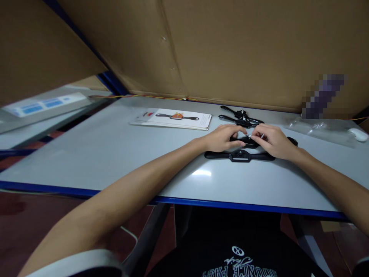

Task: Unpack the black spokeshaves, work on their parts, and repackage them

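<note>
A black spokeshave (251, 144) lies across the table between my hands, its two handles partly hidden by them. My left hand (223, 137) curls around its left side, thumb and fingers closed on the body. With thumb and forefinger pinched, my right hand (272, 141) works at the top middle of the same tool, where a small shiny part shows; what the fingertips hold is too small to make out. Nearer me, a second black spokeshave (241, 155) lies flat, just below both hands. Two more spokeshaves, a front one (243, 122) and a rear one (240, 114), lie beyond my hands.
On the grey table (115, 154), a flat package (173, 118) picturing a spokeshave lies left of the tools. Clear plastic wrapping (319, 130) and a white mouse-shaped object (358, 134) are at right. Cardboard walls (230, 50) rise behind; wires run along their foot.
</note>
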The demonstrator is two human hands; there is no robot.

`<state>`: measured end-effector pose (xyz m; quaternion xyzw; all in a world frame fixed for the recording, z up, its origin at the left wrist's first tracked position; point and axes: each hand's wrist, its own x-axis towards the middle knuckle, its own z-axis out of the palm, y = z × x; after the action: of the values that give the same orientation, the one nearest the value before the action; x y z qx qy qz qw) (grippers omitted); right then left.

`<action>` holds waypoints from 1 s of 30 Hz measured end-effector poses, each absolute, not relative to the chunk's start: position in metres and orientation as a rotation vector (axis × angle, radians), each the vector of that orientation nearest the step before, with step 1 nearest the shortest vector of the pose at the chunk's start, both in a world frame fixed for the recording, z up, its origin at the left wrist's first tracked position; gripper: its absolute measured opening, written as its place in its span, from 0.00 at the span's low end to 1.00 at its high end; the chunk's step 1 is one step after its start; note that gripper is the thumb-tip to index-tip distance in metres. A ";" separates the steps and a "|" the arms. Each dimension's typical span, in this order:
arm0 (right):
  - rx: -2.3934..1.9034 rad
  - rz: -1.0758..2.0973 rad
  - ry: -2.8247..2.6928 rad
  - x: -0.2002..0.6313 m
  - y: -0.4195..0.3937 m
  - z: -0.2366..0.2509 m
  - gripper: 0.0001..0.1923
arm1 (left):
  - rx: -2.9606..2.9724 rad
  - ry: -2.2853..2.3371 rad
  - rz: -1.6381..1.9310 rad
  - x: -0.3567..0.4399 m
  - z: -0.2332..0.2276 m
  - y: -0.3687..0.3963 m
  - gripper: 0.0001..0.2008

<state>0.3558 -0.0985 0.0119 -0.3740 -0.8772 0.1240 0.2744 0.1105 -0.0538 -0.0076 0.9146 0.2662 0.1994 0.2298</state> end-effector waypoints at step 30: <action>-0.924 0.236 -2.543 0.360 -0.098 0.015 0.12 | 2.562 0.722 0.542 0.110 -0.007 -0.054 0.23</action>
<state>0.3597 -0.0978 0.0151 -0.3325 -0.9152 0.0848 0.2113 0.1100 -0.0544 -0.0072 0.9220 0.2599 0.1950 0.2108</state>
